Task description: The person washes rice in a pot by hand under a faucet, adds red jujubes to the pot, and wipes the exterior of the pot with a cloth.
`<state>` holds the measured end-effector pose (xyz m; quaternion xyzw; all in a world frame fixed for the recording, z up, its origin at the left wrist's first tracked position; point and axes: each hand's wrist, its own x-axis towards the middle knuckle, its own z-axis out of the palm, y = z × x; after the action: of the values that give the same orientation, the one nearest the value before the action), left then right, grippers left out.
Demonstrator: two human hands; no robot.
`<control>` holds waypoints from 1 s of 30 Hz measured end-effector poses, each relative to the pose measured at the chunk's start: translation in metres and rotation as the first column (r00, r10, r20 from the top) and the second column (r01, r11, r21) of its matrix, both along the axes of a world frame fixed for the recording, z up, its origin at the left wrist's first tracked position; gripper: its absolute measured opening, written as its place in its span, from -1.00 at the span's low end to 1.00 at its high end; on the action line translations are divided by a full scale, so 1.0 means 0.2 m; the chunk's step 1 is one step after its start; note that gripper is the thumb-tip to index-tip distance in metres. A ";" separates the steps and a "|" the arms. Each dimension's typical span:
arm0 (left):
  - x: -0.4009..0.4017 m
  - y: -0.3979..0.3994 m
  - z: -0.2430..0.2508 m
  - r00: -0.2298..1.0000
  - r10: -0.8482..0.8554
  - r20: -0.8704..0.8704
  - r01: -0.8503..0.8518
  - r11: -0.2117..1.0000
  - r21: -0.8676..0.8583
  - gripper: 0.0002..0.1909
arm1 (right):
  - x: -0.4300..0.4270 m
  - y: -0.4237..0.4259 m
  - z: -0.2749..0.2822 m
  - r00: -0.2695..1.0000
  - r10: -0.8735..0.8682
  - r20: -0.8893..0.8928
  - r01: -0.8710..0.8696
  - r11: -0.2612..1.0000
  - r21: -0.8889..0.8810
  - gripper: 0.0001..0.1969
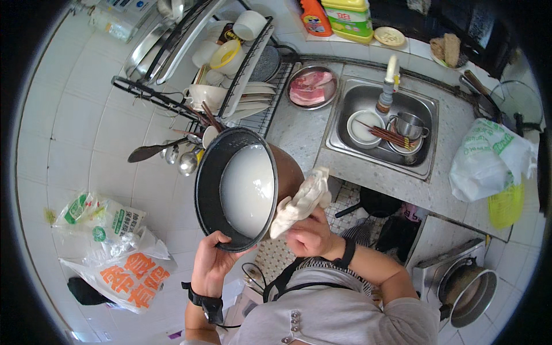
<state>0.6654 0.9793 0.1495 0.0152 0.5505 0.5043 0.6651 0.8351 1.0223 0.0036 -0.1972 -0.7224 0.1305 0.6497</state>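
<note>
A dark rice cooker inner pot [236,189] with a brown outside is held tilted in front of me, and cloudy white liquid [251,189] lies inside. My left hand [219,254] grips its lower rim, thumb over the edge. My right hand [311,235] holds a bunched pale cloth [299,203] against or very near the pot's outer wall; whether they touch is unclear. Beyond the pot, a steel sink [388,168] holds a white bowl [364,129] of cloudy liquid, several chopsticks [388,136] and a steel cup [409,125].
A wire dish rack [241,71] with bowls and plates stands at upper left, utensils hanging below. Raw meat [311,88] lies on a metal plate beside the sink. Plastic bags hang left [133,271] and right [487,159]. At lower right, a pot [468,297] sits on a stove.
</note>
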 end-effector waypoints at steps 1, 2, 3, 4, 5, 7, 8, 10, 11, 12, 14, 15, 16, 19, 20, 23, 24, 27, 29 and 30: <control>0.04 0.00 0.01 0.999 0.039 -0.027 -0.039 0.999 -0.027 -0.63 | 0.01 0.01 0.00 0.999 -0.049 0.007 0.049 0.997 0.051 -0.83; 0.06 0.01 0.02 0.995 0.077 -0.055 -0.080 0.995 -0.052 -0.62 | 0.00 0.03 0.00 0.989 -0.133 -0.072 0.134 0.991 0.009 -0.76; 0.07 0.00 0.03 0.996 0.067 -0.063 -0.070 0.996 -0.052 -0.62 | 0.00 0.05 0.03 0.965 -0.211 -0.154 0.208 0.977 -0.037 -0.68; 0.07 0.00 0.03 0.996 0.068 -0.051 -0.071 0.996 -0.058 -0.63 | 0.01 0.05 0.06 0.964 -0.257 -0.066 0.254 0.966 -0.052 -0.70; 0.08 0.00 0.04 0.997 0.072 -0.038 -0.074 0.995 -0.063 -0.63 | 0.02 0.05 0.09 0.976 -0.208 -0.067 0.203 0.976 -0.074 -0.71; 0.08 -0.01 0.06 0.996 0.065 -0.058 -0.068 0.996 -0.051 -0.63 | 0.06 0.07 0.13 0.983 -0.179 -0.024 0.177 0.980 -0.091 -0.64; 0.08 -0.02 0.07 0.995 0.070 -0.072 -0.073 0.996 -0.043 -0.64 | 0.09 0.10 0.16 0.982 -0.187 -0.031 0.183 0.979 -0.089 -0.64; 0.07 -0.03 0.08 0.993 0.033 -0.117 -0.038 0.999 -0.037 -0.65 | 0.18 0.23 0.28 0.996 -0.023 -0.090 -0.001 0.966 -0.257 -0.60; 0.06 -0.03 0.09 0.988 -0.002 -0.155 -0.004 0.999 -0.034 -0.66 | 0.19 0.31 0.30 0.995 -0.031 -0.093 0.007 0.967 -0.255 -0.60; 0.06 -0.04 0.10 0.980 -0.034 -0.194 0.028 0.999 -0.035 -0.66 | 0.21 0.39 0.31 0.968 0.190 -0.162 -0.233 0.923 -0.305 -0.59; 0.05 -0.08 0.12 0.970 -0.031 -0.240 0.029 1.000 -0.010 -0.64 | 0.19 0.54 0.34 0.884 0.393 -0.254 -0.461 0.826 -0.326 -0.58; 0.04 -0.09 0.13 0.962 -0.021 -0.274 0.025 1.000 0.011 -0.62 | 0.16 0.61 0.34 0.655 0.612 -0.443 -0.755 0.494 -0.432 -0.57; 0.08 -0.07 0.15 0.952 -0.045 -0.302 0.044 0.999 -0.009 -0.61 | 0.15 0.65 0.31 0.509 0.669 -0.541 -0.850 0.293 -0.438 -0.56; 0.09 -0.04 0.15 0.968 -0.077 -0.240 0.070 0.997 -0.037 -0.60 | 0.14 0.73 0.17 0.231 0.461 -0.857 -0.807 -0.402 -0.434 -0.59; 0.12 -0.02 0.16 0.967 -0.096 -0.237 0.091 0.995 -0.033 -0.60 | 0.09 0.75 0.06 0.062 0.373 -0.926 -0.887 -0.405 -0.223 -0.62; 0.11 -0.04 0.17 0.984 -0.003 -0.176 0.001 1.000 -0.007 -0.62 | -0.05 0.54 -0.02 -0.112 0.233 -0.966 -0.928 -0.372 0.018 -0.62; 0.12 -0.02 0.18 0.981 0.012 -0.192 -0.008 1.000 0.021 -0.62 | -0.03 0.45 0.00 -0.083 0.241 -0.967 -0.951 -0.310 0.004 -0.62; 0.17 0.04 0.15 0.973 0.032 -0.228 -0.025 0.999 0.035 -0.62 | 0.10 0.26 0.07 0.150 0.300 -0.942 -0.983 -0.059 -0.175 -0.62; 0.19 0.07 0.18 0.962 0.047 -0.271 -0.036 0.998 0.046 -0.63 | 0.18 0.16 0.15 0.338 0.355 -0.872 -0.941 0.127 -0.313 -0.62; 0.18 0.07 0.18 0.960 0.039 -0.278 -0.027 0.999 0.044 -0.64 | 0.23 0.13 0.18 0.444 0.354 -0.823 -0.895 0.222 -0.387 -0.62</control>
<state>0.7023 0.9933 0.1855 0.0901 0.6288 0.5190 0.5719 0.8811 1.0484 0.0394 -0.0819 -0.3523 0.7592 0.5411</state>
